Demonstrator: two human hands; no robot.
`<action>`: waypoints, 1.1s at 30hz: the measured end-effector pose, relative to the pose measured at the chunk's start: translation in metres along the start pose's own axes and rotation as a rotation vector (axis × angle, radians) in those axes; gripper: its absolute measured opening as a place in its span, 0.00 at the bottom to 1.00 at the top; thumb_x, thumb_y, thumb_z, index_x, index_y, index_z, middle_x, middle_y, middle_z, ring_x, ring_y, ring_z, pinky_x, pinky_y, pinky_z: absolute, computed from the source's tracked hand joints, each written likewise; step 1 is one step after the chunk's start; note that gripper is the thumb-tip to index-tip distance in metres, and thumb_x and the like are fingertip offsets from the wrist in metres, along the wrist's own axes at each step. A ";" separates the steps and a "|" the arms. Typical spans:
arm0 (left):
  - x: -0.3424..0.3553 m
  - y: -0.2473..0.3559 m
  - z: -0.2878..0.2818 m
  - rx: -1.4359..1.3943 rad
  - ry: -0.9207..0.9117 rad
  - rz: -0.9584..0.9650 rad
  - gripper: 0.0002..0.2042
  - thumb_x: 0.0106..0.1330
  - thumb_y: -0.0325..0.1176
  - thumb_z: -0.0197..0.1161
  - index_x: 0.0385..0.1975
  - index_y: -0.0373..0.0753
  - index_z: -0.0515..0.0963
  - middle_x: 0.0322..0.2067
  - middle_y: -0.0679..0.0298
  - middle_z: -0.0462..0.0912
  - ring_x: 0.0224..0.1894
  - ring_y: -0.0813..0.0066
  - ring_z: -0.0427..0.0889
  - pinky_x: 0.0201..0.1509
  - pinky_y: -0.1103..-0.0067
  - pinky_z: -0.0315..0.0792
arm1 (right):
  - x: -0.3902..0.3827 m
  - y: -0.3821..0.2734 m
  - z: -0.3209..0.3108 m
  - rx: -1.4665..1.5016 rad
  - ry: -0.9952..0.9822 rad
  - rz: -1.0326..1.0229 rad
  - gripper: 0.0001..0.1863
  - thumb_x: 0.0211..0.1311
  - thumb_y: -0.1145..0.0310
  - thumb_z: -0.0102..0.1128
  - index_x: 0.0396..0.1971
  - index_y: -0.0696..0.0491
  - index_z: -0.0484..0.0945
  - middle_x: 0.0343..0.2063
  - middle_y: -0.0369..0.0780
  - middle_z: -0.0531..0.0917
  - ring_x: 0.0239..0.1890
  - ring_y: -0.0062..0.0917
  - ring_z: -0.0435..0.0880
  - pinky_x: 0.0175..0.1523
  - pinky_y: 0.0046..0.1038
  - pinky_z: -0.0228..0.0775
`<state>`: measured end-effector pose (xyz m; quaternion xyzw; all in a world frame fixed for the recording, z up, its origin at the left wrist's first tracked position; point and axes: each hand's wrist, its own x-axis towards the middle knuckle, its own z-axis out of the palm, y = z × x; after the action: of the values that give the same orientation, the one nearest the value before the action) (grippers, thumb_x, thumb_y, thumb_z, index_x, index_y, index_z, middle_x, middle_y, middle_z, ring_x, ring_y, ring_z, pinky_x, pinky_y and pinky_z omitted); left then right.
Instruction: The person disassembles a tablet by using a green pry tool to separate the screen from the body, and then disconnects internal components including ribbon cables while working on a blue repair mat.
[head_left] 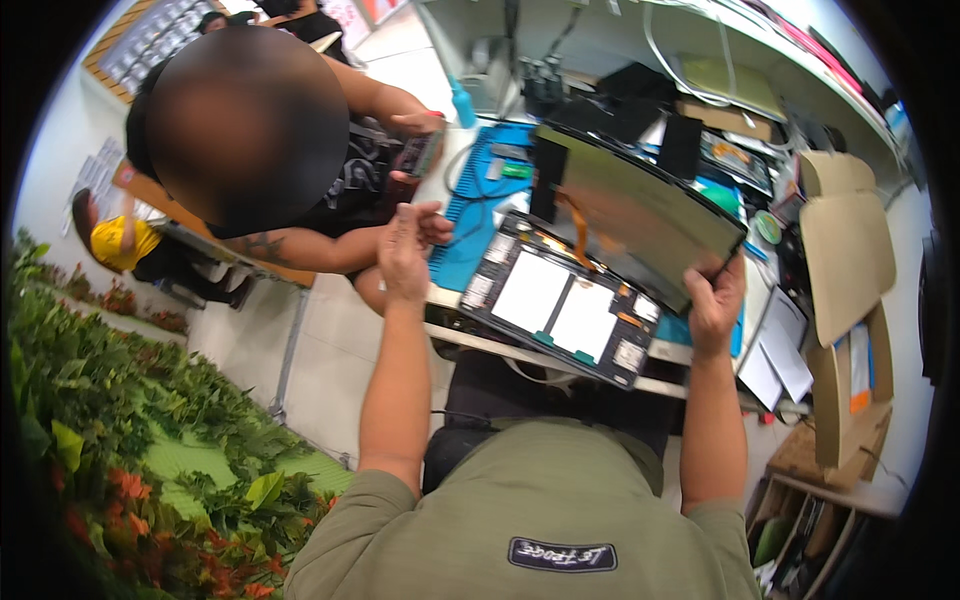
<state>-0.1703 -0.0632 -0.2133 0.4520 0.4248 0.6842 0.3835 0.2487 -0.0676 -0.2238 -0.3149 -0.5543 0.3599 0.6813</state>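
An opened tablet point(520, 285) lies at the front edge of the bench, its two white battery cells and circuit boards exposed. Above it stands its tilted screen panel point(640, 205), joined to the body by an orange ribbon cable point(576, 225). My right hand point(715, 305) is closed on the panel's lower right corner, thumb against the panel. Off the tablet's left side, my left hand point(405, 255) is raised in the air with its fingers loosely bent and apart. Nothing shows in it.
A blue repair mat point(478, 190) covers part of the bench. Seated at the left, another person point(370, 170) holds a phone point(415, 155). Clutter fills the bench's back, and an open cardboard box point(845, 250) stands at the right. Green plants point(130, 400) line the lower left.
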 end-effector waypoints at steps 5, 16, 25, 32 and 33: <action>-0.006 0.008 0.002 0.045 -0.049 0.070 0.22 0.87 0.45 0.54 0.53 0.29 0.83 0.35 0.59 0.89 0.36 0.76 0.86 0.44 0.81 0.81 | 0.006 -0.003 0.003 0.087 -0.069 0.022 0.27 0.68 0.83 0.59 0.66 0.56 0.74 0.39 0.30 0.82 0.38 0.13 0.77 0.47 0.18 0.68; -0.038 0.024 0.027 0.360 -0.331 0.028 0.33 0.76 0.42 0.72 0.73 0.27 0.72 0.69 0.49 0.78 0.70 0.60 0.78 0.72 0.70 0.74 | 0.001 -0.028 0.007 0.050 -0.112 0.028 0.19 0.75 0.79 0.63 0.63 0.56 0.77 0.44 0.33 0.86 0.47 0.16 0.83 0.55 0.22 0.74; -0.039 0.039 0.045 0.542 -0.336 0.103 0.38 0.72 0.45 0.75 0.76 0.32 0.68 0.75 0.46 0.71 0.76 0.54 0.72 0.78 0.63 0.67 | -0.006 -0.038 0.010 0.066 -0.145 0.040 0.16 0.78 0.78 0.62 0.62 0.56 0.78 0.48 0.34 0.86 0.51 0.18 0.83 0.59 0.23 0.73; -0.050 0.056 0.039 0.778 -0.531 0.263 0.47 0.67 0.60 0.74 0.80 0.38 0.65 0.83 0.45 0.54 0.83 0.45 0.58 0.83 0.62 0.57 | -0.011 -0.026 0.016 0.056 -0.048 0.040 0.13 0.78 0.76 0.58 0.58 0.53 0.77 0.47 0.34 0.83 0.50 0.18 0.78 0.59 0.24 0.67; -0.053 0.060 0.038 0.778 -0.552 0.251 0.47 0.67 0.60 0.74 0.80 0.40 0.65 0.83 0.45 0.55 0.83 0.45 0.58 0.83 0.62 0.57 | -0.011 -0.020 0.010 0.034 -0.063 0.052 0.14 0.77 0.76 0.58 0.59 0.54 0.76 0.47 0.35 0.83 0.49 0.18 0.78 0.58 0.24 0.66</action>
<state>-0.1270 -0.1232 -0.1643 0.7739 0.4735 0.3705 0.1990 0.2403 -0.0874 -0.2110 -0.3061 -0.5606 0.3967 0.6592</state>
